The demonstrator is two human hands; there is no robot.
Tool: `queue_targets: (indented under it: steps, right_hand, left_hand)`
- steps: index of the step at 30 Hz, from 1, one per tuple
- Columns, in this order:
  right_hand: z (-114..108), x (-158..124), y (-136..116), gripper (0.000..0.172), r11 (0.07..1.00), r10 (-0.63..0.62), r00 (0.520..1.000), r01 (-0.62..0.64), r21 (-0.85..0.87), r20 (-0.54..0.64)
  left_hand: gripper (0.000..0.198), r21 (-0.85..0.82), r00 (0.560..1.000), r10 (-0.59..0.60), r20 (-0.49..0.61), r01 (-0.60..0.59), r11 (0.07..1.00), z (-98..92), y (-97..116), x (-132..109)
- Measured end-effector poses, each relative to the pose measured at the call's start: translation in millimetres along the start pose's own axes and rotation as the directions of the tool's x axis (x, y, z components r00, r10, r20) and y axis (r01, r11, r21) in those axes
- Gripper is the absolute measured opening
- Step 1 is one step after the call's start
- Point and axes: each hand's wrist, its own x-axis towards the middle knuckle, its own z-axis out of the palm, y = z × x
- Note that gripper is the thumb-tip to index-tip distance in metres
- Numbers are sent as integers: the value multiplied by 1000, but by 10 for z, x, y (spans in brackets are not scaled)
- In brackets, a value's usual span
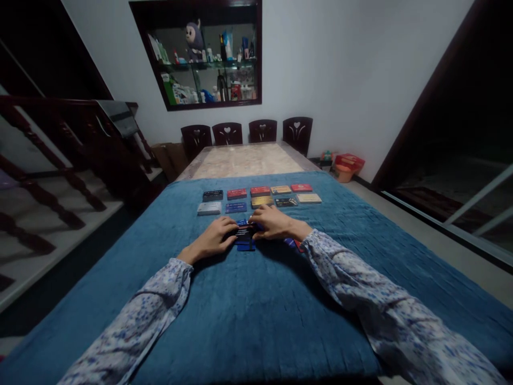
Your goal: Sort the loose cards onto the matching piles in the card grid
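Observation:
Dark cards point(243, 233), black on top with blue ones showing around them, lie in a loose pile on the blue cloth. My left hand point(214, 236) grips their left side, fingertips on the edge. From the other side, my right hand point(273, 222) holds the pile with curled fingers and hides part of it. Purple and red cards point(294, 244) peek out beneath my right wrist. Just beyond my hands are two rows of card stacks, among them a white stack point(209, 208), a blue stack point(236, 207), a gold stack point(262, 201) and a black stack point(286, 202).
The blue cloth point(192, 331) covers the near part of a long table, whose bare stone-like top point(240, 160) shows farther off. Several dark chairs point(262, 131) stand at the far end. A railing point(60, 160) runs along the left.

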Motion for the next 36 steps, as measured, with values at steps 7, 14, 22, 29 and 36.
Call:
queue_targets:
  steps: [7, 14, 22, 29, 36]
  right_hand:
    - [136, 27, 3, 41, 999, -35, 999, 35, 14, -1]
    - [169, -17, 133, 41, 988, -106, 993, 110, 105, -46]
    - [169, -8, 177, 40, 977, -147, 987, 156, 143, -69]
    - [129, -25, 220, 24, 964, -210, 970, 227, 138, -126]
    - [127, -29, 166, 24, 977, -189, 949, 206, 44, -251]
  left_hand:
    - [26, -37, 999, -20, 43, 22, 999, 10, 22, -18]
    - [27, -52, 999, -26, 23, 27, 998, 33, -1, -15]
    - [24, -37, 1000, -4, 2, 4, 999, 54, 11, -18]
    - [26, -59, 999, 20, -37, -22, 998, 38, 43, -9]
    - [30, -59, 994, -16, -106, 10, 998, 39, 22, -18]
